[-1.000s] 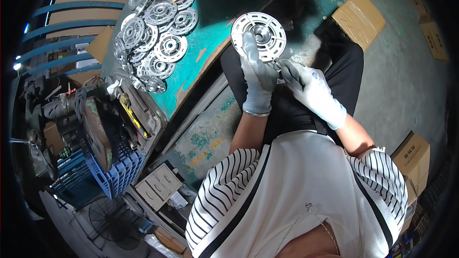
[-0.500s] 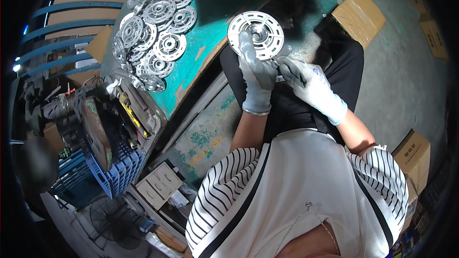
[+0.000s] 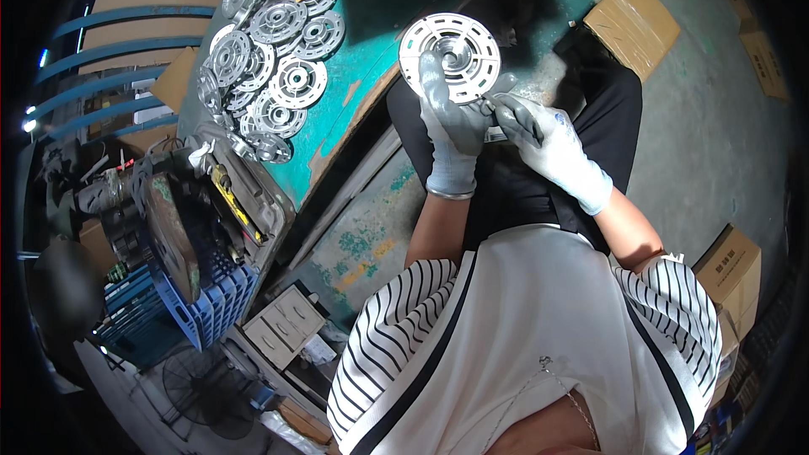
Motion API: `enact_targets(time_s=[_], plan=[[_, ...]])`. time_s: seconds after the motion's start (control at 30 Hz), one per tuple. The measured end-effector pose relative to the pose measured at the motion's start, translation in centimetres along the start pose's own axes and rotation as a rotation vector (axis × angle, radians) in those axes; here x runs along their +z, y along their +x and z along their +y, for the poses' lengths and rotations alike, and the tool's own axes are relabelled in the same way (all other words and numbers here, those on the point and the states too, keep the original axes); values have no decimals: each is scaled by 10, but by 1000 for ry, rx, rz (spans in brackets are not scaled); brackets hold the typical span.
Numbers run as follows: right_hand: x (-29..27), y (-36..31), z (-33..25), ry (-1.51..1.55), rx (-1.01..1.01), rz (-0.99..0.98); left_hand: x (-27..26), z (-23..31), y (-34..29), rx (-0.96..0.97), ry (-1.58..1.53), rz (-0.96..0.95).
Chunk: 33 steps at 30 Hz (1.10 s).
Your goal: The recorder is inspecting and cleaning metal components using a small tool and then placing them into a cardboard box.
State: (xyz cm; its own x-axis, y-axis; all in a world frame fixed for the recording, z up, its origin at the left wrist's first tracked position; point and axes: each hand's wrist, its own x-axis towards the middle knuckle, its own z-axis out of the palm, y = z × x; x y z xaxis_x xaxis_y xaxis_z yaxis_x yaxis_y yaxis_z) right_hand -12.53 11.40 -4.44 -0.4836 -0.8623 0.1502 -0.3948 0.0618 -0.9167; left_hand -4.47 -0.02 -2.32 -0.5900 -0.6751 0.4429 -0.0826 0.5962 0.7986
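Worn teal paint covers the workbench (image 3: 371, 42) at eleven o'clock, with grey concrete floor (image 3: 708, 126) spreading to two o'clock. At centre top, the left hand (image 3: 451, 122), gloved, is closed around a round slotted metal disc (image 3: 451, 52), fingers up its face. The right hand (image 3: 543, 141), also gloved, pinches a small tool (image 3: 491, 103) against the disc's lower edge. A heap of similar discs (image 3: 265, 76) lies on the bench at ten o'clock. Cardboard boxes (image 3: 632, 25) sit at one o'clock, a blue crate (image 3: 211, 307) at eight.
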Motion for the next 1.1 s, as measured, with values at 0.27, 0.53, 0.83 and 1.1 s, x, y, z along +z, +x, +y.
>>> enact_targets(time_s=[0.27, 0.53, 0.83, 1.1], plan=[[-26, 3, -20, -248, 32, -271, -14, -38, -10, 229, 431, 48], [-25, 8, -32, -99, 7, -144, -17, -39, -9, 369, 471, 90], [-18, 4, -30, -34, -130, -25, -20, -41, -7, 424, 481, 89], [-47, 13, -14, 179, 219, 13, -17, -20, 8, 293, 300, 157]])
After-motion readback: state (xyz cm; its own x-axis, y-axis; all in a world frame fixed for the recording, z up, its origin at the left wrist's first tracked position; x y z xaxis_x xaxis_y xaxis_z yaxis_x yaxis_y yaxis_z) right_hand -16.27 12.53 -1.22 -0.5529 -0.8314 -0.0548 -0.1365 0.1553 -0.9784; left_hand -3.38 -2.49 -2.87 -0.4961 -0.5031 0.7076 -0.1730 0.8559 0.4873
